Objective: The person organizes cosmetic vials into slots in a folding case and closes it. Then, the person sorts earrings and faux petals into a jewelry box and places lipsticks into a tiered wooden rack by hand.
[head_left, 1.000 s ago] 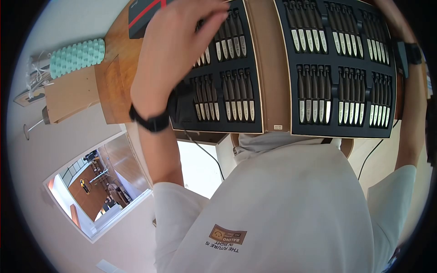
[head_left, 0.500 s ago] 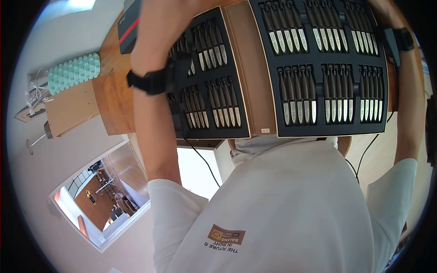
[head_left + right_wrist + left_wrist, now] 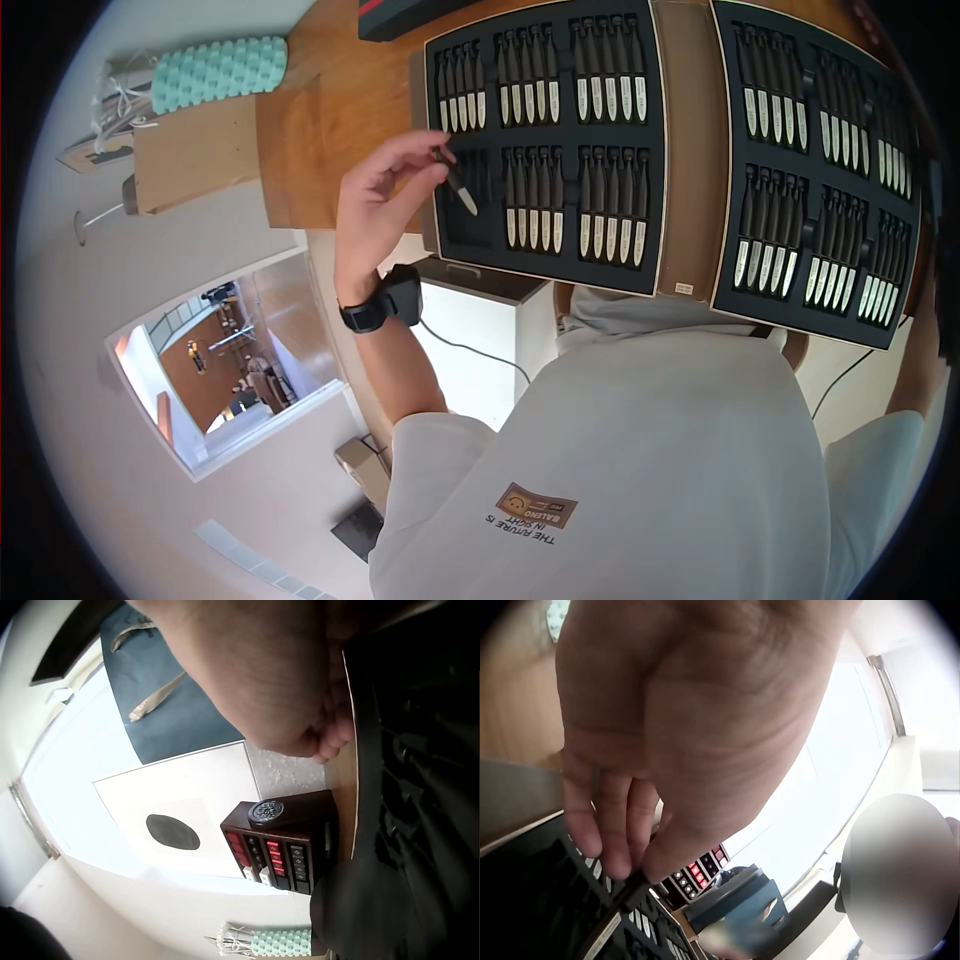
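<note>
My left hand point(image 3: 385, 200) pinches a slim, dark pen-like piece point(image 3: 462, 192) with a pale rounded end, between thumb and fingertips. It hovers over the lower left compartment of an open two-panel case point(image 3: 686, 150), where bare dark slots point(image 3: 465, 230) show. The other compartments hold rows of similar pieces point(image 3: 610, 205). In the left wrist view, the held piece point(image 3: 604, 936) points pale end down toward the case. My right hand point(image 3: 262, 682) has its fingers curled at the case's outer edge, partly hidden behind it; the head view shows mostly its forearm point(image 3: 912, 365).
The case lies on a wooden table point(image 3: 315, 110), overhanging its front edge. A black box with a red stripe point(image 3: 410, 15) stands behind it. A small dark cabinet with red and black rows point(image 3: 281, 844) stands beyond the case. A green bumpy mat point(image 3: 220, 75) is at left.
My left hand has come back from the case's far left side to its lower left compartment, now with a piece pinched in its fingers. The head view has swung left.
</note>
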Motion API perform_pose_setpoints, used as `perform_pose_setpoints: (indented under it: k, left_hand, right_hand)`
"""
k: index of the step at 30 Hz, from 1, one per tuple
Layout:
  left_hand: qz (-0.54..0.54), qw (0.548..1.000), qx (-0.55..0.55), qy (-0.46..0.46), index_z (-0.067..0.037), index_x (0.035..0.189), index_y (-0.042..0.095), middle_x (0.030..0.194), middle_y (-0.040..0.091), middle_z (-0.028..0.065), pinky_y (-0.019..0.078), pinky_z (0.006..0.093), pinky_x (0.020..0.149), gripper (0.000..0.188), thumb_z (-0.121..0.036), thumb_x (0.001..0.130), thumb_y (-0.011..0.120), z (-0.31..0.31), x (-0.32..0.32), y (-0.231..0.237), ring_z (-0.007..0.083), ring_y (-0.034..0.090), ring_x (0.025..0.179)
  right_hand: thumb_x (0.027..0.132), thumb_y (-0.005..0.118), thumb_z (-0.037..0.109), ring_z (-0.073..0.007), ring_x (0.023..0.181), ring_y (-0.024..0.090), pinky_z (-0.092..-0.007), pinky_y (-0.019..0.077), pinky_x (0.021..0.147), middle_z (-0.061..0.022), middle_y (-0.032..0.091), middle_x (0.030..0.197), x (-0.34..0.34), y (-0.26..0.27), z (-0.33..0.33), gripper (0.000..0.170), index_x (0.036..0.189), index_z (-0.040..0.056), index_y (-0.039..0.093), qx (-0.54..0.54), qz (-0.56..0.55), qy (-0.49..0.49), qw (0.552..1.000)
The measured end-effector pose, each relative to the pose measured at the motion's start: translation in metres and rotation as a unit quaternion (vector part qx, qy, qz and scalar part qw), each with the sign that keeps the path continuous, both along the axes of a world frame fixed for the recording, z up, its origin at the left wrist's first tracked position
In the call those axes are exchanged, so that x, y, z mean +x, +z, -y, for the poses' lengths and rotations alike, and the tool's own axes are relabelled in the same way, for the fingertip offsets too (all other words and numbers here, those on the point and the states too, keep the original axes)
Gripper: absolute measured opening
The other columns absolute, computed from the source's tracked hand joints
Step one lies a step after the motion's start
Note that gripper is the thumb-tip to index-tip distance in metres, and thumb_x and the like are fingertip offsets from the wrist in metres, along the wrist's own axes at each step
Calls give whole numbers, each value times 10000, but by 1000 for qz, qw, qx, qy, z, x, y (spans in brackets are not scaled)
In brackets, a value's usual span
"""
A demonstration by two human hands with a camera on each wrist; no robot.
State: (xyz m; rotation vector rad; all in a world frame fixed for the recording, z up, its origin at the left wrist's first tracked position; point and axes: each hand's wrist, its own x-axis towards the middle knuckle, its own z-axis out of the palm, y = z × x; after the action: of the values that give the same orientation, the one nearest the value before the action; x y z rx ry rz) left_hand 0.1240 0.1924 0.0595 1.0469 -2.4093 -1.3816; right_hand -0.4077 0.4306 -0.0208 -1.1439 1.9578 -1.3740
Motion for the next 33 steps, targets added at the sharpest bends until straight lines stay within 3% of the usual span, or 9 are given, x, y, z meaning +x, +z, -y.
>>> perform_pose_setpoints:
  k: [8,13,21,23,24,26,27,29,33]
  left_hand:
    - [-43,994,101,24,-24,1266,696,1083,718,45,519,257,881,376,91,909,725,-15,15,-21,109,629,964]
    - [70,987,-138,-35,-92,1311,701,1111,618,54,497,283,815,519,42,822,810,-32,-8,-11,163,588,931]
    - [100,969,-218,-67,-68,1234,752,1119,595,70,502,331,807,434,-22,810,834,-45,5,-16,219,592,958]
    - [108,964,-233,-70,-69,1225,759,1112,598,70,504,339,803,420,-33,813,833,-48,3,-14,226,594,950]
    - [126,963,-230,-65,-74,1227,760,1102,607,75,508,344,801,415,-35,819,829,-50,2,-11,236,600,945]
    - [144,961,-227,-60,-79,1228,761,1093,615,80,511,349,798,411,-37,825,824,-51,-4,-5,245,607,940]
    - [168,960,-217,-57,-82,1229,761,1090,624,85,515,357,801,410,-41,826,824,-52,-9,0,254,614,943]
    - [192,958,-208,-53,-85,1230,762,1088,632,89,518,364,803,409,-45,828,824,-52,-13,5,263,622,946]
    - [211,953,-205,-74,-91,1244,756,1087,644,103,524,381,824,426,-63,825,830,-45,-15,7,283,631,969]
  right_hand:
    - [1073,606,181,-140,883,612,-277,501,805,-73,699,995,11,8,3,295,1223,-50,712,-9,54,-22,998]
    - [1073,611,190,-139,887,609,-273,497,807,-67,695,986,6,6,4,301,1224,-51,710,-4,53,-14,998]
    - [1073,612,177,-145,901,621,-275,501,821,-79,703,998,13,10,4,292,1224,-54,710,11,40,-20,999]
    - [1074,609,172,-151,915,627,-280,505,830,-86,708,1016,-11,-3,3,291,1225,-56,708,-16,38,30,999]
    - [1074,609,172,-151,915,627,-280,505,830,-86,708,1016,-94,-51,10,291,1225,-56,708,-14,38,30,999]
    - [1074,610,173,-152,919,627,-285,508,836,-90,709,1027,-250,-140,27,294,1229,-57,707,163,350,69,920]
    - [1074,610,173,-152,919,627,-285,508,836,-90,709,1027,-173,-97,16,294,1229,-57,707,163,349,70,920]
    - [1074,608,170,-152,918,626,-286,508,839,-90,708,1028,8,7,0,294,1235,-56,706,-40,45,27,998]
    - [1072,615,181,-149,921,625,-284,507,844,-89,708,1034,10,10,2,296,1231,-50,711,-3,26,8,1000]
